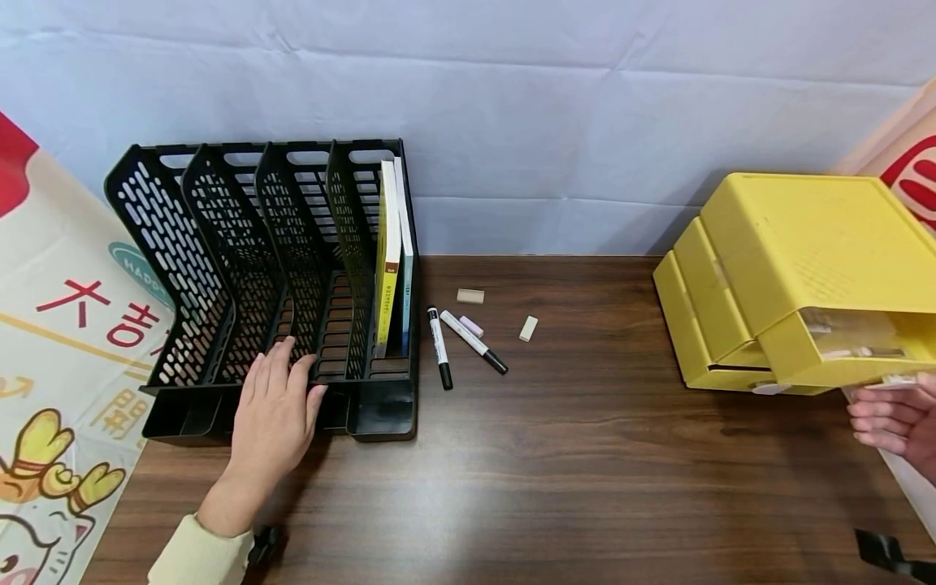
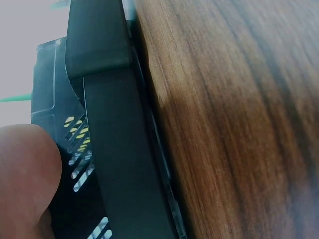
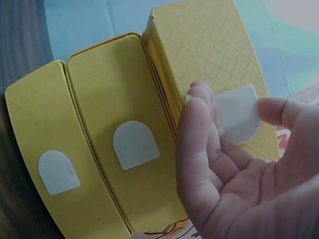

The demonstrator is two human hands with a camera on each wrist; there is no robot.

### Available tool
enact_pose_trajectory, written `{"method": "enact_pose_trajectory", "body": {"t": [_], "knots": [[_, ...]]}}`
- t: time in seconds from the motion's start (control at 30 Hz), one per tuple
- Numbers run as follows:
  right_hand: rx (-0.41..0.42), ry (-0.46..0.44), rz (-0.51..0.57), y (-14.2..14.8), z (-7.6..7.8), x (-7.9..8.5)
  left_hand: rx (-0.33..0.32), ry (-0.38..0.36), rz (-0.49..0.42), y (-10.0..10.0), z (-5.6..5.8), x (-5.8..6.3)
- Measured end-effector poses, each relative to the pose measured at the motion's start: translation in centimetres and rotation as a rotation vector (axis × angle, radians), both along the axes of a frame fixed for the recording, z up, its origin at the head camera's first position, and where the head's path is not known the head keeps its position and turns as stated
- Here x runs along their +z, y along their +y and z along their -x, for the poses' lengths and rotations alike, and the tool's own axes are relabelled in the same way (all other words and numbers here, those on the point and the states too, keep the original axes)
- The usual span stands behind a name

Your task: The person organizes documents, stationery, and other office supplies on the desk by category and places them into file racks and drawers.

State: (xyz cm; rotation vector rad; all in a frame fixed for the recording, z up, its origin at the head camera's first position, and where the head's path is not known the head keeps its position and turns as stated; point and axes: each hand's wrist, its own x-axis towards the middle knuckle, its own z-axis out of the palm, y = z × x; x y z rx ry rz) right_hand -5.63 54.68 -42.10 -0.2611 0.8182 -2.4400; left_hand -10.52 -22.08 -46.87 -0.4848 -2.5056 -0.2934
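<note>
My left hand (image 1: 274, 414) rests on the front edge of a black file organizer (image 1: 383, 406), its fingers reaching over the lip toward the slots. In the left wrist view, part of that hand shows beside the organizer's dark front wall (image 2: 119, 149). On the far right, my right hand (image 1: 895, 418) is at a yellow drawer unit (image 1: 841, 236). Thumb and fingers pinch the white tab handle (image 3: 237, 114) of the top drawer (image 3: 209, 45). This drawer stands pulled out, with a few small things inside. Two lower drawers (image 3: 114, 99) sit pushed in.
Books (image 1: 391, 260) stand in the organizer's rightmost slot. Two markers (image 1: 440, 345) and several small eraser-like blocks (image 1: 470, 296) lie on the wooden table (image 1: 570, 455) between organizer and drawers. White cloth (image 1: 512, 122) hangs behind.
</note>
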Motion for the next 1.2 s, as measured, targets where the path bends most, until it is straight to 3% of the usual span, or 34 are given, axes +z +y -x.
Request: {"method": "enact_pose_trajectory", "body": {"t": [0.13, 0.37, 0.5, 0.73, 1.2], "knots": [[0.005, 0.041, -0.022, -0.2, 0.9, 0.3, 0.005, 0.000, 0.002, 0.0, 0.0, 0.0], [0.077, 0.036, 0.066, -1.7, 2.3, 1.6, 0.011, -0.011, -0.004, 0.0, -0.1, -0.1], [0.029, 0.038, -0.028, -2.1, 2.6, 1.9, 0.015, -0.017, 0.000, -0.1, -0.2, -0.2], [0.057, 0.014, 0.024, -2.0, 3.5, 1.8, 0.018, -0.024, 0.002, -0.1, -0.2, -0.2], [0.000, 0.051, -0.012, -2.1, 4.2, 1.7, 0.011, -0.011, 0.006, -0.1, 0.1, -0.2]]}}
